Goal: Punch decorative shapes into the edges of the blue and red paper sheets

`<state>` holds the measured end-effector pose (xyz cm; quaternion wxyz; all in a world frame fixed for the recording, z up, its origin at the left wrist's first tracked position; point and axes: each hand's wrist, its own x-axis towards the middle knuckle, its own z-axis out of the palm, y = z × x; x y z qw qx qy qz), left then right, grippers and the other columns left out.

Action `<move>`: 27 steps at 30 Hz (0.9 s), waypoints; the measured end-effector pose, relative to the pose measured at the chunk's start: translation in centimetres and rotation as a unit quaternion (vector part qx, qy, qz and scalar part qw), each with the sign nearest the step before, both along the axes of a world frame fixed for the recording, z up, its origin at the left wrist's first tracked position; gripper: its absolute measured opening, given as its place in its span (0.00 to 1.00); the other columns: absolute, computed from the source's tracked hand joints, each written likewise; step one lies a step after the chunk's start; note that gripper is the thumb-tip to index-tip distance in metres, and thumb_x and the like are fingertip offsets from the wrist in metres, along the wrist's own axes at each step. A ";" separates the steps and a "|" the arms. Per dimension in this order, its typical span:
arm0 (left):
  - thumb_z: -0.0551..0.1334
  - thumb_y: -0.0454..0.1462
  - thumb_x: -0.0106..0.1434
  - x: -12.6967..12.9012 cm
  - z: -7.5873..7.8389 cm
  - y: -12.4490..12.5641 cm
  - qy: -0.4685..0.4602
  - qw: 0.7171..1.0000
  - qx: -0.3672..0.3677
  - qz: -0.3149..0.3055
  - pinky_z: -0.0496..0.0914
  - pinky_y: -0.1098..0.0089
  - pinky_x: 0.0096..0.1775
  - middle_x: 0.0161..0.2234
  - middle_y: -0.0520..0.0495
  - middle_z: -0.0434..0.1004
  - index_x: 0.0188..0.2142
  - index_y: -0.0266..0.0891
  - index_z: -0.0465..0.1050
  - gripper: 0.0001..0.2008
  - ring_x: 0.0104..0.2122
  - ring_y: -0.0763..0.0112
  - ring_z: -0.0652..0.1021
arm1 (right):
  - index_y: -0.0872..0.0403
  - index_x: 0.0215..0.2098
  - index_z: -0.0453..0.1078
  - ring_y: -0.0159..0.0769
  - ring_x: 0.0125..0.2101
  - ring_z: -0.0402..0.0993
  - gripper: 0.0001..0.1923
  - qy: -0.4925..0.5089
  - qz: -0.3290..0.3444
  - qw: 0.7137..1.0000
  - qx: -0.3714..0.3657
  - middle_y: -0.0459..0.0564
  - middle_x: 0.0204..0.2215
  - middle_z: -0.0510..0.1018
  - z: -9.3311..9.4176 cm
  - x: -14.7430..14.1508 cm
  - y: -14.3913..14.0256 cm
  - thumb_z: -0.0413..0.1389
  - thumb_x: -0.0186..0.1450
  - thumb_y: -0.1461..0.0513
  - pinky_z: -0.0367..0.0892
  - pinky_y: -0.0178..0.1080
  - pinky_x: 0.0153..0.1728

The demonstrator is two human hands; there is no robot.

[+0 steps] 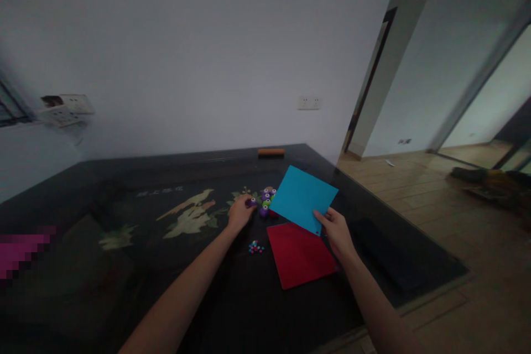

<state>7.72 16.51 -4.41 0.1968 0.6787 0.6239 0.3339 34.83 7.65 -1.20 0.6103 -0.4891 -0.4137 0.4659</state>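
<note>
My left hand (239,213) has its fingers closed round a small purple toy (253,201) with a white eye on it, just above the black table (232,310). Right beside it stands a cluster of similar toys (266,197), mostly purple with some green, partly hidden by a blue square sheet (305,196). My right hand (337,230) pinches that sheet by its near right corner, thumb on top, and holds it tilted over the table. Beneath and nearer to me lies a red square sheet (302,257). Left of the red sheet is a little pile of coloured beads (255,247).
A brown cylinder (271,152) lies at the table's far edge, by the white wall (207,55). Flower and bird pictures (191,215) decorate the tabletop on the left. A pink shape (20,249) shows at the left edge. Tiled floor (431,193) runs along the right.
</note>
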 end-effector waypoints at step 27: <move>0.59 0.40 0.58 2.3 4.8 -8.3 -0.256 0.958 -0.046 -0.124 0.69 0.71 0.27 0.29 0.48 0.76 0.45 0.36 0.67 0.16 0.27 0.69 0.77 | 0.56 0.36 0.75 0.40 0.28 0.77 0.19 -0.048 0.153 0.982 -0.096 0.52 0.32 0.81 1.6 0.4 -1.2 0.67 0.48 0.56 0.72 0.42 0.34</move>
